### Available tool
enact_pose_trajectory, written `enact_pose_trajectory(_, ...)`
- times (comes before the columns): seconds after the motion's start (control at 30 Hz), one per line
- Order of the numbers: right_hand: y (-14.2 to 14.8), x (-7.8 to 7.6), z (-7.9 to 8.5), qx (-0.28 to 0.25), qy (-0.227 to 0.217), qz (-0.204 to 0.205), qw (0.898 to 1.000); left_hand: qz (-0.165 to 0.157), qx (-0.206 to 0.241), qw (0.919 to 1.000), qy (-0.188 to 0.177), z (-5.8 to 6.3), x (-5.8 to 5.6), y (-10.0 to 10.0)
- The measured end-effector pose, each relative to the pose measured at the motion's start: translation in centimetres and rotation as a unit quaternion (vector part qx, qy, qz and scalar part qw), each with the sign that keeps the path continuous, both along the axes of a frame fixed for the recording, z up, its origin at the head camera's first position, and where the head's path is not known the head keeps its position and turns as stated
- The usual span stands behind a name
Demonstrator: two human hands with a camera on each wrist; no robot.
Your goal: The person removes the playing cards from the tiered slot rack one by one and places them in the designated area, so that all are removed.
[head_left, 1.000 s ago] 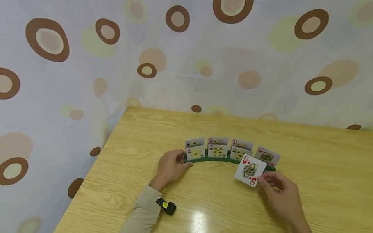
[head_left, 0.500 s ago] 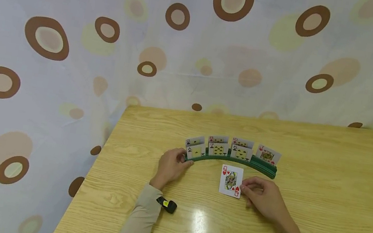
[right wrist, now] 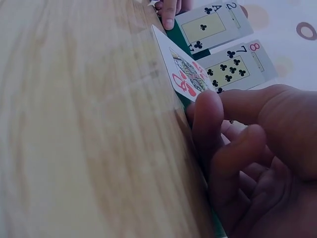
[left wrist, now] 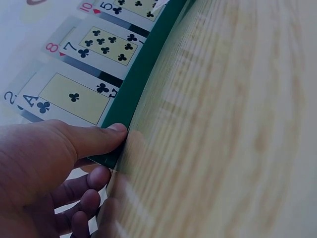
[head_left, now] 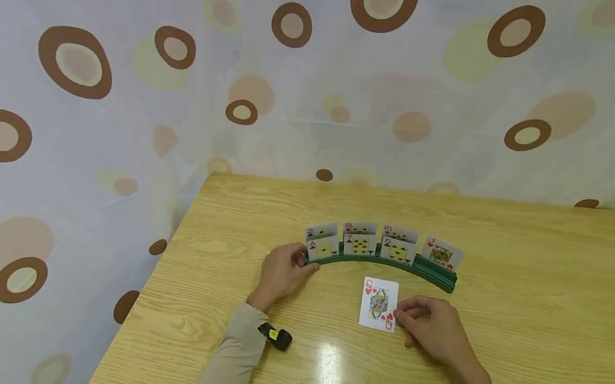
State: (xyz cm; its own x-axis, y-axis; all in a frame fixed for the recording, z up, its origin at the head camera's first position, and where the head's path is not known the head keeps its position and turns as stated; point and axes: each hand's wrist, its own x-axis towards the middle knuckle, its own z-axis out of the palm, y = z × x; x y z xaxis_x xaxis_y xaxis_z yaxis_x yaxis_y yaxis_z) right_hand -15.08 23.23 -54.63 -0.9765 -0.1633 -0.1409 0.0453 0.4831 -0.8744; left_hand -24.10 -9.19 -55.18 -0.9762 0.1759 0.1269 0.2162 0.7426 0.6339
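A curved green card holder (head_left: 433,275) stands on the table with playing cards upright in it. My left hand (head_left: 279,276) grips its left end, the thumb (left wrist: 111,134) on the front face beside the ace of clubs (left wrist: 74,96). My right hand (head_left: 438,328) pinches the queen of hearts (head_left: 379,304) by its right edge, between thumb and fingers. The queen faces me, in front of the holder's middle and apart from it. In the right wrist view the queen (right wrist: 184,69) is tilted and overlaps the holder.
Front-row cards are the ace, seven of clubs (head_left: 359,245) and five of clubs (head_left: 398,252). Behind them stand a black two (head_left: 322,229), an eight of diamonds (head_left: 361,228) and a ten of diamonds (head_left: 401,234). The jack of hearts (head_left: 442,253) stands alone at right. A patterned cloth (head_left: 302,81) hangs behind the table.
My right hand has brought the queen of hearts left and toward me, away from the holder's right part, and straightened it. My left hand stays at the holder's left end.
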Motion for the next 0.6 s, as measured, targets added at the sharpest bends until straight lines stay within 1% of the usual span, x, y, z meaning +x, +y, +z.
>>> enact_pose_trajectory(0.17, -0.10, 0.19, 0.26, 0.000, -0.006, -0.001, 1.000, 0.000, 0.000, 1.0000, 0.000, -0.06, -0.02, 0.01)
enact_pose_trajectory(0.37, -0.15, 0.37, 0.45, -0.007, -0.024, -0.006, 1.000, 0.000, 0.003, 1.0000, 0.002, -0.08, -0.04, 0.03)
enact_pose_trajectory(0.6, -0.14, 0.35, 0.59, -0.013, -0.030, -0.007, 0.999, 0.002, 0.002, 1.0000, 0.002, -0.18, -0.11, 0.03)
